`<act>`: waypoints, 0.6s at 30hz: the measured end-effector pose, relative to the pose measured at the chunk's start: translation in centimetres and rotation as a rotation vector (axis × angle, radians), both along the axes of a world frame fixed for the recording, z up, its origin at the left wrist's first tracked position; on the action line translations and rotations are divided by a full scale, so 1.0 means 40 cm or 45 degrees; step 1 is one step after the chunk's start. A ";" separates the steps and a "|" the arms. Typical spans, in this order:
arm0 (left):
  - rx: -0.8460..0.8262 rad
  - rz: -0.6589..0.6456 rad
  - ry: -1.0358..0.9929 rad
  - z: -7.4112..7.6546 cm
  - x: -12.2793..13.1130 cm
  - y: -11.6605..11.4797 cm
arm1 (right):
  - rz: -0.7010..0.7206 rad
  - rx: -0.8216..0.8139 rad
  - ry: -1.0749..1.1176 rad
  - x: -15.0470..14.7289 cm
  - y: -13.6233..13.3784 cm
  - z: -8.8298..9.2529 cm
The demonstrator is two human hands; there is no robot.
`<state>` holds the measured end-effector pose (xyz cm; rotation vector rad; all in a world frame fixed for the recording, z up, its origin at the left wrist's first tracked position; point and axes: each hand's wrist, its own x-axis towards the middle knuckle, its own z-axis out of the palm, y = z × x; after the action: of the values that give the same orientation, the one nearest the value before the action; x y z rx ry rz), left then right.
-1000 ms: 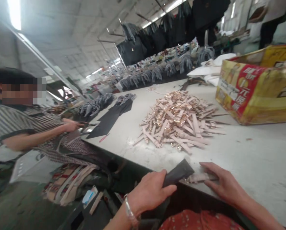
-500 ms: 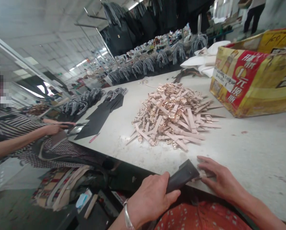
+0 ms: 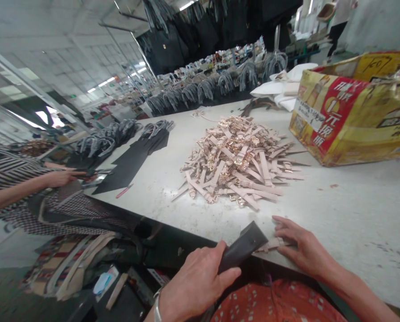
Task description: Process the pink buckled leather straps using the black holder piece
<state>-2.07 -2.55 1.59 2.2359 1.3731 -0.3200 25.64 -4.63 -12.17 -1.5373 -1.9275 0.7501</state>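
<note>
My left hand (image 3: 200, 277) is closed around a black folded strip (image 3: 243, 246) that looks like leather, its flat end pointing at my right hand. A pink buckle strap (image 3: 270, 245) lies at the table's near edge, just beyond the strip's end. My right hand (image 3: 304, 248) rests there with its thumb and fingers about this strap, the index finger stretched out. Whether the strip touches the strap I cannot tell. Farther in on the white table (image 3: 337, 214) is a big heap of pink straps (image 3: 236, 161) with gold buckles.
A yellow cardboard box (image 3: 357, 116) stands at the right. Black panels (image 3: 133, 156) and a pink pen (image 3: 124, 191) lie at the left, where a co-worker's hand (image 3: 61, 178) holds a tool. Black bags (image 3: 193, 40) hang behind. Striped pieces (image 3: 69, 264) are piled below the table.
The view has swung slightly right, so most things sit farther left. My left hand and the black strip have drawn a little away from my right hand, baring more of the pink strap.
</note>
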 end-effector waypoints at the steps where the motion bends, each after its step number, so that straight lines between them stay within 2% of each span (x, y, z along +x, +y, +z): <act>1: -0.014 -0.012 0.004 -0.001 -0.003 -0.007 | 0.002 -0.015 0.009 0.000 0.000 -0.001; 5: 0.008 -0.047 0.009 -0.013 0.019 -0.018 | -0.007 -0.083 0.022 0.001 0.002 -0.003; 11: 0.060 -0.053 -0.074 -0.030 0.071 0.002 | 0.022 -0.089 0.007 0.003 0.006 -0.011; 15: 0.090 0.040 -0.083 -0.051 0.052 0.007 | -0.005 -0.036 -0.011 -0.011 -0.002 -0.013; 18: 0.102 0.155 0.012 -0.079 0.012 0.020 | -0.034 -0.033 -0.009 -0.018 -0.004 0.006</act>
<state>-1.59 -1.76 -1.57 2.2044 1.5449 -0.2373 24.93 -4.77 -11.94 -1.5799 -1.9058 0.7615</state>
